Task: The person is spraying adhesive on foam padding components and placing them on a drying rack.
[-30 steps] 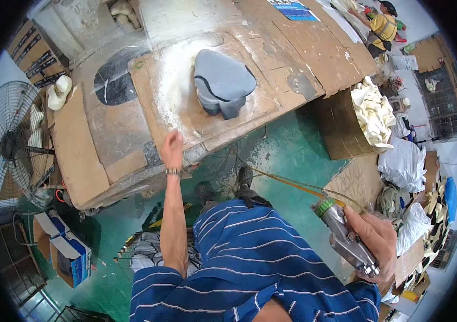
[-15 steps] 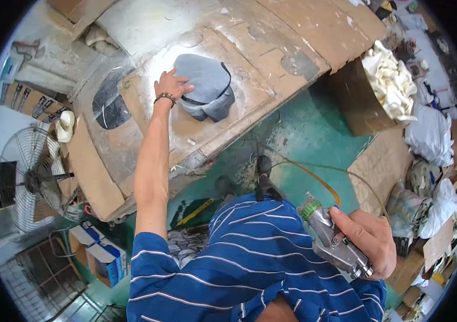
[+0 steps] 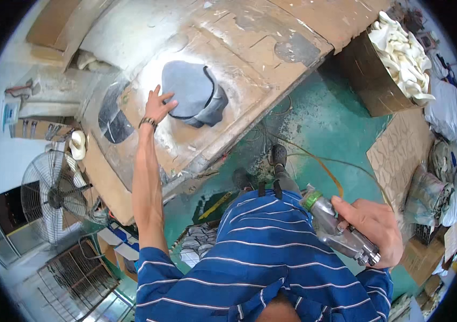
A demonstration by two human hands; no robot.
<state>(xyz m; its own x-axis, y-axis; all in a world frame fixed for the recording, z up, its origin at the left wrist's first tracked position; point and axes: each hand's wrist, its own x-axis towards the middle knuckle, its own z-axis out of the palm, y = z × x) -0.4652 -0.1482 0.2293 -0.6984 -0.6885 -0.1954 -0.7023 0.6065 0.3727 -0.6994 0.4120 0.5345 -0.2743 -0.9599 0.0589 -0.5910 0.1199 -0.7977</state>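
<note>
On the cardboard-covered table [image 3: 250, 75] lies a small stack of grey-blue fabric pieces [image 3: 185, 88] with dark edges, the lower ones folded and skewed toward me. My left hand [image 3: 158, 104], a bracelet at its wrist, is stretched over the left edge of the stack with fingers spread; its fingertips seem to touch the top piece. Close to my right side, my right hand [image 3: 373, 228] is wrapped round a metal spray gun [image 3: 341, 231] with a green ring at its front. Part of the gun's handle is hidden by my fingers.
A cardboard box [image 3: 365, 75] heaped with cream-coloured curved pieces [image 3: 400, 56] stands right of the table. A hose [image 3: 319, 161] runs across the green floor. A large fan [image 3: 54, 196] stands at the left, and plastic bags [image 3: 445, 115] lie at the far right.
My view has shifted, so the table and fan sit differently in the picture. My left hand stays at the left edge of the fabric stack, and my right hand still holds the spray gun.
</note>
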